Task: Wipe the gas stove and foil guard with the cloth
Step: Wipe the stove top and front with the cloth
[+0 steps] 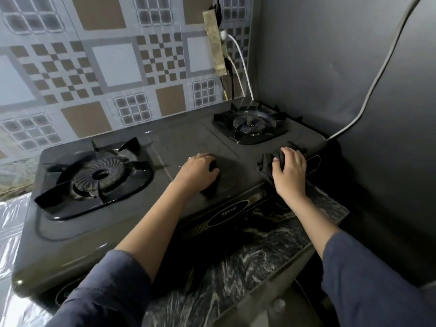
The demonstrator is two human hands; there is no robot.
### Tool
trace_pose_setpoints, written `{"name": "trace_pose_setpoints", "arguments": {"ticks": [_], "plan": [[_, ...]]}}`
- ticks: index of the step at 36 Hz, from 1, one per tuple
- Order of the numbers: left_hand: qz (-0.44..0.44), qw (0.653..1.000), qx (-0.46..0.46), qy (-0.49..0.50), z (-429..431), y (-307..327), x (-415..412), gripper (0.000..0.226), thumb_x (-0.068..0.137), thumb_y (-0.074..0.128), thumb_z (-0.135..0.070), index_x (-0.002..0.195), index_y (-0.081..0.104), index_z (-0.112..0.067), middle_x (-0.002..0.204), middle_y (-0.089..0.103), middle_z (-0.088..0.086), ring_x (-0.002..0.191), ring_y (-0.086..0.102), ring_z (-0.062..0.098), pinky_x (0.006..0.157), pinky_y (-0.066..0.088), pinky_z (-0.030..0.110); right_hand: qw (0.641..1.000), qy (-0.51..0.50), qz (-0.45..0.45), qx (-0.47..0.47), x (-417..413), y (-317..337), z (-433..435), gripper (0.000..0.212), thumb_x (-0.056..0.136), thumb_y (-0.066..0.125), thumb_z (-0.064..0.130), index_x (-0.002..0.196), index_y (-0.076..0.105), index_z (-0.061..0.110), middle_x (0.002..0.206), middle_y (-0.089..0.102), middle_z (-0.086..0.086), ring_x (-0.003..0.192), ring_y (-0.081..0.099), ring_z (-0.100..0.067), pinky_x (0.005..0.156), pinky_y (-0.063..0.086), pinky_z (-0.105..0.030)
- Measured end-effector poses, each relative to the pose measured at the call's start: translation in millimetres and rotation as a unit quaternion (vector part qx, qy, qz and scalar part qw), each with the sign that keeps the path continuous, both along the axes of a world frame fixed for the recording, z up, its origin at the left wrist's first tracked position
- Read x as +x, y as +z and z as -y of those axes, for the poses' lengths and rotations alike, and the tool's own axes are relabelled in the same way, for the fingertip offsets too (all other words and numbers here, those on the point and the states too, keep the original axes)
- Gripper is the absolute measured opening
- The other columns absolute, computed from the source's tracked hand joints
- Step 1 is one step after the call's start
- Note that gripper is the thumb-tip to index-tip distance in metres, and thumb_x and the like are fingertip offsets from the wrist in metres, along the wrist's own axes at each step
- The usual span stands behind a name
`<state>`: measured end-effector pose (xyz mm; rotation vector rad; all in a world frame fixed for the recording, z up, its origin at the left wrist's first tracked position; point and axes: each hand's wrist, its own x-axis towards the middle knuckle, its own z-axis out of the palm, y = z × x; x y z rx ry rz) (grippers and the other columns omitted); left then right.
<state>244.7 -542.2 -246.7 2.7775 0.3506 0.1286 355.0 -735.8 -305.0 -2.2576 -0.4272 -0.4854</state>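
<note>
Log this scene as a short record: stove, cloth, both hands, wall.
stove: dark, two burners, both unlit and bare
cloth: dark, bunched, on the stove's front right part
right hand: grips the cloth, pressing it on the stove top
left hand: rests on the stove top between the burners, holds nothing
foil guard: patterned sheet on the wall behind the stove
power strip: on the wall above the right burner, cables plugged in
</note>
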Motion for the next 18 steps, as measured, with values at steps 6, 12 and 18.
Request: {"name": "trace_pose_setpoints", "arguments": {"ticks": [6,12,18], "plan": [[0.039,0.998,0.053,-0.008,34.6,-9.7,-20.8,0.042,0.096,0.041,-0.025,0.135,0.046,-0.011,0.151,0.035,0.005,0.144,0.022,0.022,0.118,0.013,0.041,0.997,0.06,-0.01,-0.044,-5.3,7.5,7.3,0.042,0.093,0.047,0.021,0.131,0.045,0.003,0.141,0.044,-0.014,0.138,0.025,-0.032,0.115,0.019,-0.04],[0.115,0.988,0.086,0.057,51.2,-29.7,-52.5,0.05,0.096,0.042,-0.036,0.142,0.036,-0.016,0.155,0.027,0.001,0.147,0.012,0.017,0.119,0.007,0.034,0.984,0.161,-0.003,-0.083,-15.6,11.4,8.0,0.044,0.093,0.048,0.023,0.135,0.044,0.009,0.144,0.042,-0.007,0.14,0.023,-0.027,0.115,0.018,-0.037],[0.15,0.967,0.121,0.165,55.5,-41.1,-93.2,0.062,0.093,0.041,-0.048,0.146,0.027,-0.018,0.159,0.012,0.005,0.148,0.002,0.019,0.119,-0.001,0.033,0.96,0.24,0.01,-0.147,-26.3,19.5,-10.5,0.048,0.091,0.05,0.026,0.135,0.044,0.01,0.144,0.044,-0.006,0.138,0.028,-0.028,0.115,0.021,-0.038]]}}
